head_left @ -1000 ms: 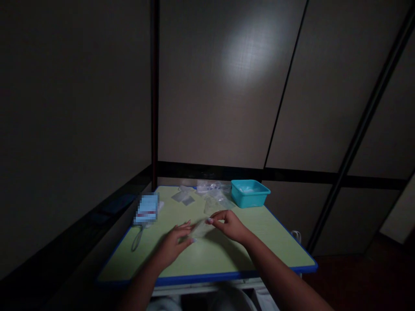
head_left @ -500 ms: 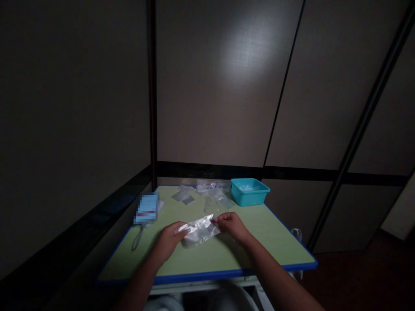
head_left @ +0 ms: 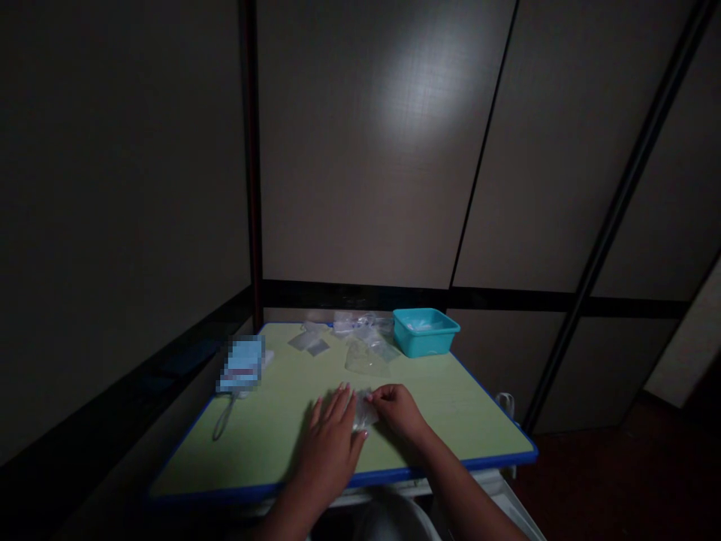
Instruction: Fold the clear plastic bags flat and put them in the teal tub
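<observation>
A clear plastic bag [head_left: 365, 412] lies on the green tabletop near its front, mostly covered by my hands. My left hand [head_left: 333, 439] rests palm down over the bag's left part, its fingers spread. At the bag's right edge, my right hand [head_left: 397, 409] pinches the plastic between thumb and fingertips. Just beyond my hands, another clear bag [head_left: 366, 359] lies flat on the table.
A turquoise basket [head_left: 426, 343] with clear plastic inside stands at the table's back right. Small flat bags [head_left: 309, 342] lie at the back left. A blue pixelated item [head_left: 242, 364] with a looped strap sits at the left edge. Dark panels rise behind the blue-edged table [head_left: 225, 451].
The bag has come down from between my hands onto the tabletop. My left hand has let go of its edge, opened and moved right over it. The view has shifted slightly.
</observation>
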Motion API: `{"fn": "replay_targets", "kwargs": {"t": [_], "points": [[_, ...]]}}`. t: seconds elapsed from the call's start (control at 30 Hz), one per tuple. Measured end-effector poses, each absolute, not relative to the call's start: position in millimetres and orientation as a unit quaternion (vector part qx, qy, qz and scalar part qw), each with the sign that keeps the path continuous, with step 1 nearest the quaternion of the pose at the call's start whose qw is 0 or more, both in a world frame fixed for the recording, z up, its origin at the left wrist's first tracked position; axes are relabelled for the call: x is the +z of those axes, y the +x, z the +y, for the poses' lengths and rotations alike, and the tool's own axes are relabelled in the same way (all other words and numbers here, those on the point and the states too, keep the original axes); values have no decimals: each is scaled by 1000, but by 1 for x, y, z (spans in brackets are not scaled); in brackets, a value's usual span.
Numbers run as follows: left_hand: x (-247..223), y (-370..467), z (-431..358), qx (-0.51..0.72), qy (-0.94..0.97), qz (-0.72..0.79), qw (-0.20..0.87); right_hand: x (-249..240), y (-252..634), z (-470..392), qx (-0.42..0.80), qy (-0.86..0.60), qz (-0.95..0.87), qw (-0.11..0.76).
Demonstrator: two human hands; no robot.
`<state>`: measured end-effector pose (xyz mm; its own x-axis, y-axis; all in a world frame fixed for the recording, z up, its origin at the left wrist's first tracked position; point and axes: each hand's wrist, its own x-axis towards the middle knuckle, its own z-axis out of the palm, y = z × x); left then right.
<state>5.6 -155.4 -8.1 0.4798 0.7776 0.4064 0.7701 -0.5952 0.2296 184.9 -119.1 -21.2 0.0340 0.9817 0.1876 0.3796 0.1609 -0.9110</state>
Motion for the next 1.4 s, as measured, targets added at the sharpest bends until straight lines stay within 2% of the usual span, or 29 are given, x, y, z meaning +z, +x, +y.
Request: {"fn": "replay_targets", "kwargs": {"t": [0.17, 0.3, 0.37, 0.43, 0.53, 0.6, 0.83, 1.07, 1.4], "points": [[-12, 2, -140, 161, 872, 460, 33, -25, 189, -127, 251, -597, -626, 434], [-19, -12, -127, 145, 882, 447, 42, -12, 185, -145, 151, -616, -644, 427], [-23, -16, -125, 155, 875, 457, 38, -4, 180, -157, 62, -618, -695, 363], [-27, -18, -123, 171, 861, 477, 27, 2, 175, -166, 29, -593, -759, 266], [-32, -21, -119, 196, 834, 515, 16, 3, 171, -175, 57, -547, -822, 147], [-33, -27, -116, 217, 821, 529, 11, 2, 171, -177, 73, -539, -831, 114], [-24, -58, -122, 295, 856, 425, -22, -1, 169, -176, 82, -549, -825, 111], [-25, -64, -129, 224, 866, 447, 5, 3, 171, -183, 64, -569, -806, 150], [-24, -63, -129, 196, 867, 457, 23, 0, 168, -171, 67, -599, -788, 125]]}}
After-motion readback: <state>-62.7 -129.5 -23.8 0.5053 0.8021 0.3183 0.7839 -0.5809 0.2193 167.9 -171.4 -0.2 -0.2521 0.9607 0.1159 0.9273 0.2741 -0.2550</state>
